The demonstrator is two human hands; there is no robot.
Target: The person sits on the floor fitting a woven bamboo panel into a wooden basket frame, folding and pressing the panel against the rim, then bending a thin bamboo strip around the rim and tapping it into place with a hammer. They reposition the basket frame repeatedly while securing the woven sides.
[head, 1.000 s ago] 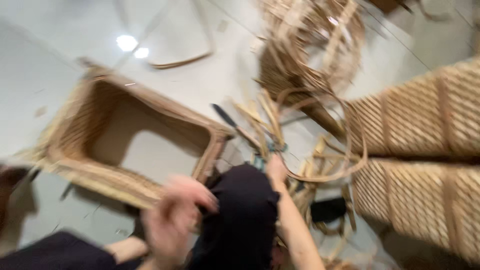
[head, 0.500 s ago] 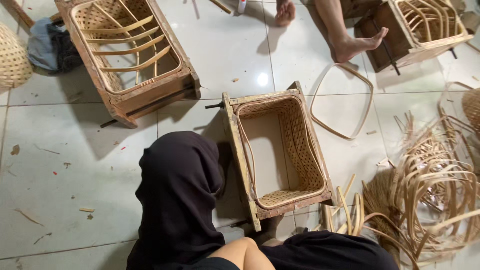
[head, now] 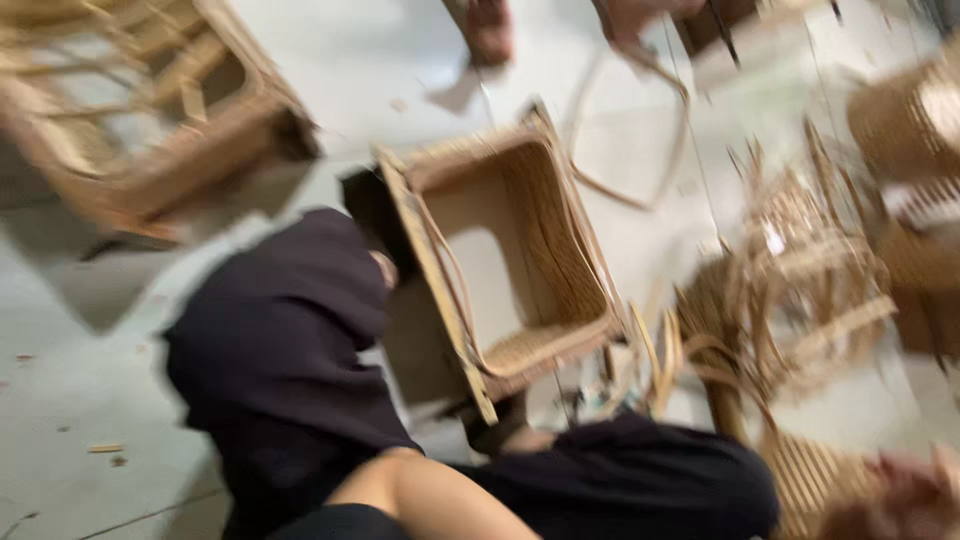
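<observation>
A person sits on a pale tiled floor (head: 90,400) among wicker work, seen from above in a blurred frame. At centre a woven basket (head: 500,270) of box shape lies tilted, its open mouth turned up toward the camera, one long edge resting against the person's dark-clothed knee (head: 290,340). A loose cane strand (head: 450,275) runs along the basket's left rim. The person's forearm (head: 430,495) crosses the bottom of the frame, and the left hand (head: 525,440) appears just beneath the basket's lower corner, partly hidden by it; how far it is opened, and whether it grips the basket, cannot be told. A blurred pinkish shape at the lower right corner looks like the right hand (head: 905,490), low beside a woven panel (head: 810,480); its grip cannot be made out either. To the right of the basket lies a tangle of cane strips (head: 790,270). A second, larger frame (head: 150,110) of cane fills the upper left. A bent cane hoop (head: 630,140) rests on the floor just above the basket, and another person's bare foot (head: 490,30) shows at the top edge.
</observation>
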